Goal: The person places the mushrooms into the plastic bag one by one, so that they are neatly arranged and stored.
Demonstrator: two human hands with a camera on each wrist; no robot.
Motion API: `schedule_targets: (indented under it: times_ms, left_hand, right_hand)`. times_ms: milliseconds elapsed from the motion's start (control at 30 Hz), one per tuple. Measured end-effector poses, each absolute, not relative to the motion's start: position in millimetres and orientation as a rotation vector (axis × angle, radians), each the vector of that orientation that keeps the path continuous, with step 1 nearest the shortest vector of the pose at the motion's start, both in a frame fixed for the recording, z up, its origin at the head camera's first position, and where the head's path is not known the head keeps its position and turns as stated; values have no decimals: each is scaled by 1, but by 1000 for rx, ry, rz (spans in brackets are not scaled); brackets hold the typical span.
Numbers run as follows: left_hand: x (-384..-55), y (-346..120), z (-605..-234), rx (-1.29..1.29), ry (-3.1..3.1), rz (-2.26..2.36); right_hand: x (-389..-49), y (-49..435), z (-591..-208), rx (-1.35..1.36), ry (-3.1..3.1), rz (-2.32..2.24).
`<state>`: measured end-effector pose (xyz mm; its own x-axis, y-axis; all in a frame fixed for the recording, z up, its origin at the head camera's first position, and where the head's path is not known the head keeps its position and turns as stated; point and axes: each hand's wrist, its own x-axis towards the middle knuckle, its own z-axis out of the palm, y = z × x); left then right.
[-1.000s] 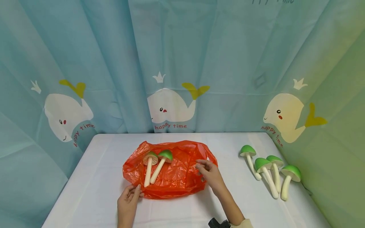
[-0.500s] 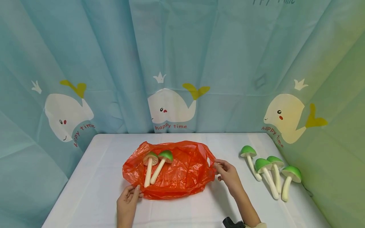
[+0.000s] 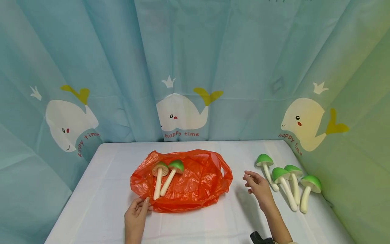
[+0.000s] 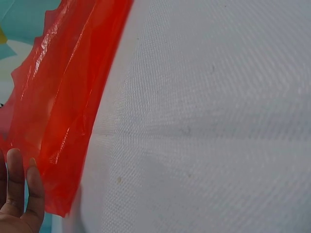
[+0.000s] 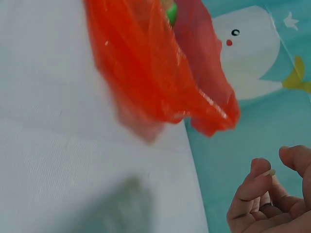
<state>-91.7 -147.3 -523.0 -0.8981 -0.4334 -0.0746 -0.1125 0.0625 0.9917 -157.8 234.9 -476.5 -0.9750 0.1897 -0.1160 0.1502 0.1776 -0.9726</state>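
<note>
A red plastic bag (image 3: 195,189) lies spread with its mouth facing up. Two toy mushrooms with green caps and pale stems, one leaning left (image 3: 157,183) and one beside it (image 3: 168,183), lie in its left half. At the bag's front left edge my left hand (image 3: 136,213) pinches the plastic between thumb and fingers. My right hand (image 3: 258,187) is above the table between the bag and the mushrooms on the right, fingers loosely bent and holding nothing. In the right wrist view, the right hand (image 5: 274,199) is apart from the bag (image 5: 146,63).
Several more green-capped toy mushrooms (image 3: 286,188) lie grouped on the right of the white table (image 3: 97,203). A blue-green curtain (image 3: 250,67) printed with whales encloses the table at the back and sides.
My right hand moved from over the bag's right side to its right handle, touched it, then moved away rightward. The handle side now stands further out to the right. My left hand stayed put.
</note>
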Motion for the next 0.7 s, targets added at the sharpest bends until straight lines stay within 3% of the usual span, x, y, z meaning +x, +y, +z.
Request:
schedule_targets:
  times_ms: [400, 700]
  left_hand:
    - [-92, -149, -523, 565, -2115, -1918]
    - [-91, -149, -522, 571, -2105, -1901]
  right_hand:
    - [-154, 265, -481, -389, -2403, 1882]
    - [-143, 291, -483, -565, -2616, 1386]
